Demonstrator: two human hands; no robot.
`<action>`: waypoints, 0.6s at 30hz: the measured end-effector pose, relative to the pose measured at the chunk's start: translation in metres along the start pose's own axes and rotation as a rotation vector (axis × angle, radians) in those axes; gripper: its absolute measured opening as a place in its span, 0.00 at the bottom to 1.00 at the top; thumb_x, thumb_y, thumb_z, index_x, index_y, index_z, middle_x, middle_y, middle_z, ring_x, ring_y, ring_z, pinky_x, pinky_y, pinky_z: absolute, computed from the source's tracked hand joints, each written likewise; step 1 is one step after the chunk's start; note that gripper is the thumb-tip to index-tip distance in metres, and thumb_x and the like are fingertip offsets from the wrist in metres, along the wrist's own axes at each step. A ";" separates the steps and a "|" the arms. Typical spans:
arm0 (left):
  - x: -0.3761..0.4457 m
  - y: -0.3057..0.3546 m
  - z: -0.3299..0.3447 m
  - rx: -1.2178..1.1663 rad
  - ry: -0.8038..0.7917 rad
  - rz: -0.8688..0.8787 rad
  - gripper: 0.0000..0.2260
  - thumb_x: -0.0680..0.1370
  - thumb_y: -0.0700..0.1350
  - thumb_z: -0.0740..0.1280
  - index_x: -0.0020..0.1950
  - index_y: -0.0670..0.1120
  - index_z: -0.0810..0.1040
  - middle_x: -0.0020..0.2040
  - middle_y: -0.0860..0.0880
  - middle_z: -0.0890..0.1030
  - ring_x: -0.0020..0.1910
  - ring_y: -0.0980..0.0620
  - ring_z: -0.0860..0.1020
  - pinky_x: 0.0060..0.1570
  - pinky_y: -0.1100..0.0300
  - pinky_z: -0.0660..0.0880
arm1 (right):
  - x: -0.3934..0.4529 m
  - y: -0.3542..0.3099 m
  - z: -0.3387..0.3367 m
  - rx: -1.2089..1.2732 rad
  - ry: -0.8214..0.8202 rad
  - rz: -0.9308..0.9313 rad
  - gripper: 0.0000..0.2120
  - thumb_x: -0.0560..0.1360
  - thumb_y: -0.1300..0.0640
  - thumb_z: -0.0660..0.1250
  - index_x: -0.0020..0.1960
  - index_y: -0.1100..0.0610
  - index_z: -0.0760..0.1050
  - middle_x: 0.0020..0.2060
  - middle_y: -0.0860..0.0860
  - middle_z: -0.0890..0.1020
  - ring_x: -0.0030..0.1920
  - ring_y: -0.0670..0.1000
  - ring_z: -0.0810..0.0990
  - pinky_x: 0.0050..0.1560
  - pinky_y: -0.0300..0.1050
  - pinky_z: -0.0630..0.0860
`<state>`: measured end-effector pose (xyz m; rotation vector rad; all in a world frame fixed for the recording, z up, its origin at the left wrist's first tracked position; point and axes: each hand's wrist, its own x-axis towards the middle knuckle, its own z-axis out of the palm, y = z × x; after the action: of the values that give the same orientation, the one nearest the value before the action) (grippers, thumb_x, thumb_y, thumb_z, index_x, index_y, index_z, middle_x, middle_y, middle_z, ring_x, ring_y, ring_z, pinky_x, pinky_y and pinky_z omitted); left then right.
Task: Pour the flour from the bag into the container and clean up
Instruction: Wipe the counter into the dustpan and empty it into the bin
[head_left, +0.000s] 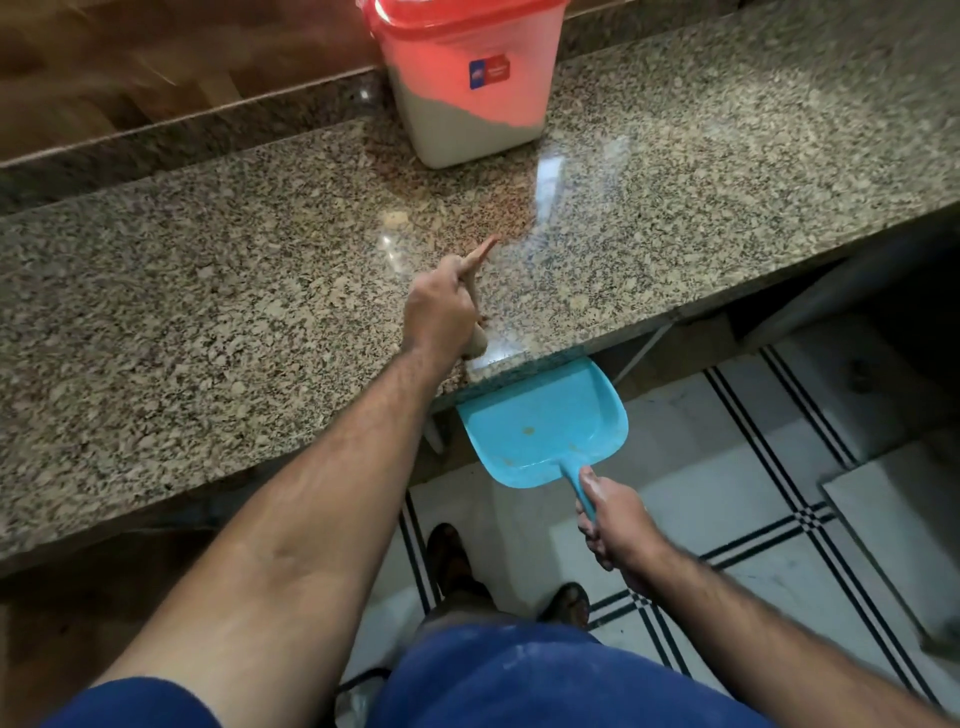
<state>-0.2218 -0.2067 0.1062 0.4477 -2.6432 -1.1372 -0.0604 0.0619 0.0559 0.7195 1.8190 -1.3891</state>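
Tabletop (208, 291): speckled granite, glossy, running across the upper and middle view, its front edge falling away at lower right. Floor (727, 519): pale tiles with dark striped borders, below the tabletop edge, two shoes visible on it. Container (467, 88): translucent tub with a red lid and small label, upright at the back of the tabletop against the raised ledge, flour filling its lower part. Dustpan (540, 426): turquoise plastic, held just under the tabletop edge with its open lip tucked beneath the overhang, a few specks inside. Left hand (441, 312): closed round the wooden handle of a brush (475, 340), whose pale bristles sit at the edge above the dustpan. Right hand (613, 514): fingers wrapped round the dustpan's handle, dusted white.
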 end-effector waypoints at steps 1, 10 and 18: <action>-0.002 -0.006 0.004 0.059 0.037 0.051 0.11 0.89 0.48 0.58 0.59 0.54 0.80 0.46 0.51 0.81 0.35 0.51 0.80 0.26 0.51 0.81 | 0.000 0.000 0.002 0.003 0.000 0.000 0.23 0.86 0.37 0.59 0.45 0.56 0.74 0.28 0.51 0.71 0.23 0.49 0.62 0.26 0.38 0.58; -0.048 0.032 0.065 -0.082 -0.407 -0.025 0.10 0.89 0.46 0.56 0.66 0.52 0.76 0.49 0.52 0.82 0.38 0.53 0.81 0.28 0.65 0.77 | 0.002 -0.006 0.009 -0.003 0.050 -0.024 0.23 0.85 0.38 0.59 0.43 0.55 0.74 0.28 0.51 0.72 0.23 0.49 0.64 0.25 0.39 0.59; -0.025 -0.009 -0.025 -0.096 -0.106 -0.152 0.07 0.88 0.47 0.59 0.63 0.51 0.75 0.50 0.52 0.81 0.41 0.52 0.83 0.34 0.54 0.85 | 0.002 -0.014 -0.005 0.006 0.056 -0.019 0.23 0.86 0.38 0.59 0.46 0.57 0.76 0.27 0.51 0.72 0.22 0.48 0.63 0.25 0.37 0.58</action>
<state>-0.1890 -0.2206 0.1140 0.5938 -2.6669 -1.3626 -0.0737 0.0626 0.0632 0.7529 1.8710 -1.3997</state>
